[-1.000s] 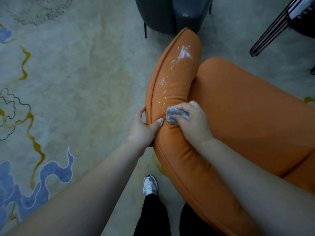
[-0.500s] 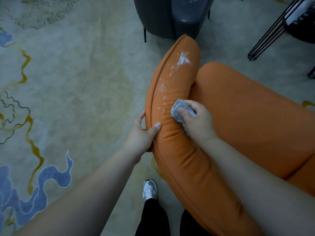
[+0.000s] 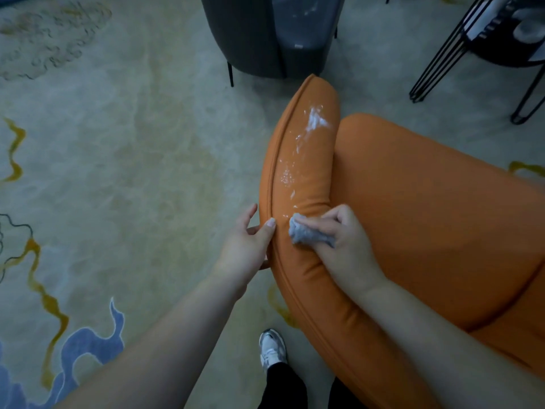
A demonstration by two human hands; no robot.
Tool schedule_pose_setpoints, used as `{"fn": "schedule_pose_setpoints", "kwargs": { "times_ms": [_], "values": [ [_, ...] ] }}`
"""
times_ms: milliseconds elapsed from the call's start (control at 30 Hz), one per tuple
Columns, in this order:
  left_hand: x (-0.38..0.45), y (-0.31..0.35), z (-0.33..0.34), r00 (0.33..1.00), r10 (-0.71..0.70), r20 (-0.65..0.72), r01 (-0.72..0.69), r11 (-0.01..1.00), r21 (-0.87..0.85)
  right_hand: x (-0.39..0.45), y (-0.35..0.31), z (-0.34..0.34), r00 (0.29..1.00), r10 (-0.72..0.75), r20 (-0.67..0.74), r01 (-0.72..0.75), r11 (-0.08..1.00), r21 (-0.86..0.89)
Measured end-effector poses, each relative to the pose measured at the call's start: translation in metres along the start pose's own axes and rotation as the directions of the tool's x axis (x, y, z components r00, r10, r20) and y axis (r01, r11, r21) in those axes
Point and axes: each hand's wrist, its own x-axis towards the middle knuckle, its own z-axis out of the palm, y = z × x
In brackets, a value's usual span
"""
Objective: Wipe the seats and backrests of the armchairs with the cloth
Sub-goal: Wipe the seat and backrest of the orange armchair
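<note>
On the curved padded backrest (image 3: 306, 178) of the orange leather armchair (image 3: 427, 216), your right hand (image 3: 345, 243) presses a small crumpled grey-blue cloth (image 3: 306, 234) against the upholstery, at the bend where the roll turns toward you. Your grip there is clamped on the cloth: the fingers curl round it, and its bunched end sticks out past them toward the outer edge of the backrest. Your left hand (image 3: 247, 246) holds that outer edge just beside the cloth, thumb lying on the top face by the piped seam and the other fingers reaching down the outside; this grip is closed lightly round the rim of the backrest, and the two hands sit close without touching.

Beyond the cloth, along the far stretch of the backrest, white foamy smears and droplets (image 3: 315, 122) run up to its far end, thickest near the tip. The orange seat cushion (image 3: 442, 231) lies against the inner side of the backrest, to the right of your right forearm.

Under the armchair lies a pale beige carpet (image 3: 132, 172) with yellow wavy lines and a blue cloud-like shape at its near left corner. A dark grey upholstered chair on thin black legs (image 3: 250, 36) stands at the far edge of the view, just past the tip of the backrest. At the far right corner are the black wire legs of another piece of furniture (image 3: 436, 66). Near the bottom edge your white and grey trainer (image 3: 271, 349) and black trouser legs (image 3: 283, 385) stand beside the armchair's outer wall.
</note>
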Motion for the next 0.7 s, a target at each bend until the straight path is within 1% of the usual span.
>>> {"fn": "schedule_pose_setpoints", "kwargs": {
  "times_ms": [133,200,233,367,433,500,533,600,633,700],
  "values": [
    [0.009,0.003,-0.003,0.999,0.005,0.054,-0.006,1.0,0.025,0.054,-0.003,0.014,0.977,0.176,-0.124,-0.175,0.984,0.017],
    [0.013,0.007,-0.006,0.997,0.0,0.083,-0.003,0.999,0.034,0.053,-0.006,0.016,0.972,0.177,-0.154,-0.176,0.984,0.021],
    [0.014,0.009,-0.007,0.995,-0.003,0.101,-0.001,0.999,0.035,0.043,-0.007,0.014,0.975,0.151,-0.16,-0.151,0.988,0.016],
    [0.018,0.012,-0.009,0.989,0.002,0.146,-0.008,0.999,0.038,-0.007,-0.009,0.008,0.996,0.03,-0.084,-0.027,0.999,0.04],
    [0.02,0.009,-0.01,0.99,-0.005,0.141,0.003,1.0,0.019,-0.001,-0.007,0.009,0.997,0.005,-0.077,-0.005,1.0,-0.004],
    [0.023,0.008,-0.011,0.991,-0.029,0.134,0.031,0.999,-0.011,0.027,-0.008,0.015,0.994,0.024,-0.108,-0.03,0.998,-0.053],
    [0.026,0.008,-0.011,0.99,-0.04,0.135,0.043,0.999,-0.018,0.045,-0.008,0.019,0.987,0.057,-0.148,-0.065,0.997,-0.051],
    [0.031,0.012,-0.013,0.989,-0.049,0.137,0.05,0.999,-0.004,0.077,-0.009,0.023,0.963,0.173,-0.208,-0.169,0.985,0.036],
    [0.033,0.015,-0.014,0.99,-0.043,0.136,0.043,0.999,0.004,0.084,-0.01,0.024,0.957,0.204,-0.205,-0.192,0.979,0.075],
    [0.038,0.02,-0.014,0.988,-0.034,0.153,0.032,0.999,0.019,0.075,-0.01,0.019,0.965,0.203,-0.165,-0.192,0.978,0.082]
  ]
}}
